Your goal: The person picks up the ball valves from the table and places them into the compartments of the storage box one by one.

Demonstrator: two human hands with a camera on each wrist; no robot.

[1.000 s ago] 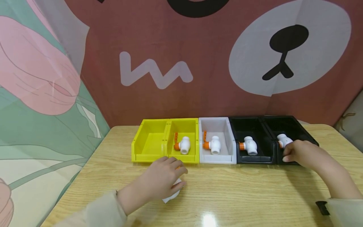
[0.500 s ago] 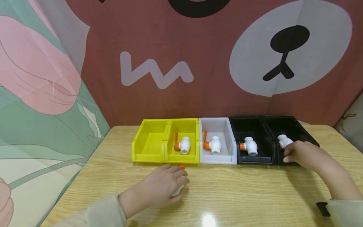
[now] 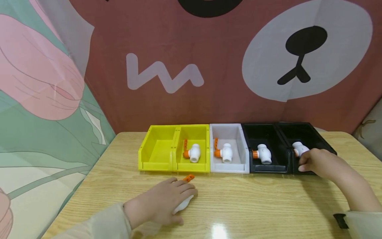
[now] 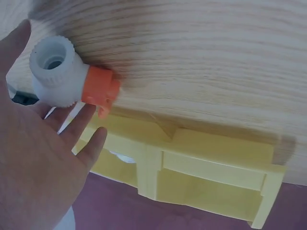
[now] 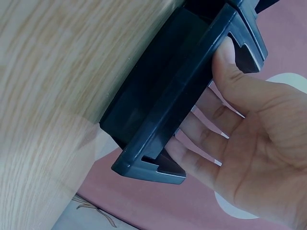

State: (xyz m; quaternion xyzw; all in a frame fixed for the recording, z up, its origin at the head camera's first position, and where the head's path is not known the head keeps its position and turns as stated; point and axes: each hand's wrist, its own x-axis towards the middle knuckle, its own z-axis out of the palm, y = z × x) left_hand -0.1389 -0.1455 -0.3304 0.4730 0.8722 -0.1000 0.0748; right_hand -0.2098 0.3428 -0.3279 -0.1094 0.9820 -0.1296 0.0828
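Note:
A white ball valve with an orange handle lies on the table before the yellow bins, partly covered by my left hand in the head view. The left fingers are loosely spread beside the valve, and the thumb stands away from it. My right hand reaches into the rightmost black bin, next to another white valve. In the right wrist view its thumb lies at the bin's front rim. The fingertips pass behind the front wall, so their contact with the valve is hidden.
Two yellow bins, a white bin and two black bins stand in a row at the table's back. Single valves lie in the right yellow bin, the white bin and the left black bin. A printed cloth hangs behind.
The left thumb has moved down and away from the valve, and the fingers have loosened. More of the orange handle shows beyond the hand. My right hand has stayed in the black bin.

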